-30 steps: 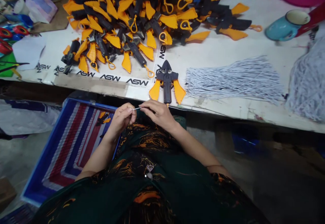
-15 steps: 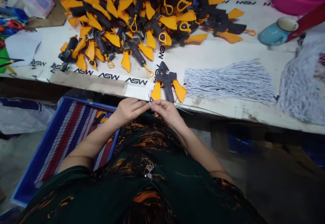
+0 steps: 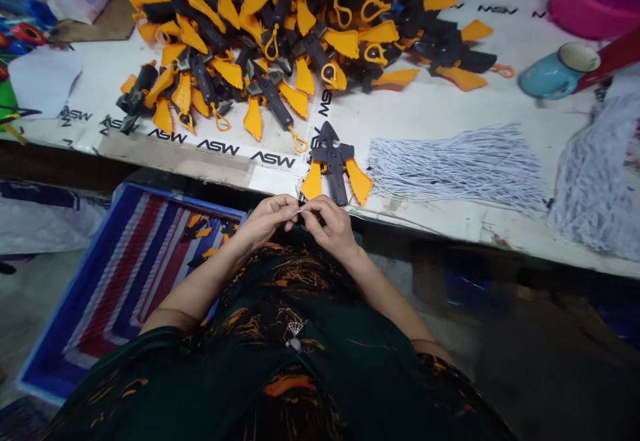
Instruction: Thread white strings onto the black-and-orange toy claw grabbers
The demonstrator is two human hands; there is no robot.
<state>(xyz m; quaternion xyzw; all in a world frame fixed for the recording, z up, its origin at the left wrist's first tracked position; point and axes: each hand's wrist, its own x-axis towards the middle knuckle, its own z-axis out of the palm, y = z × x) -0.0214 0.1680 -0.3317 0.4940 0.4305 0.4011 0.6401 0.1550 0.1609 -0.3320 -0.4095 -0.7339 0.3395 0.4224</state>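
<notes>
White cord is pinched by fingertips of left hand and right hand, just on the near side of the winged toy | grip should probably be kept light, cord ends watched for slipping | cord bundle is laid right of toy | toy heap is piled beyond toy

Compared with a second ago, the person's left hand is sitting farther right, near the middle of the frame, and is closing up to the right hand, leaving less white string showing between them, while the black-and-orange piece just above is tilting slightly.
</notes>
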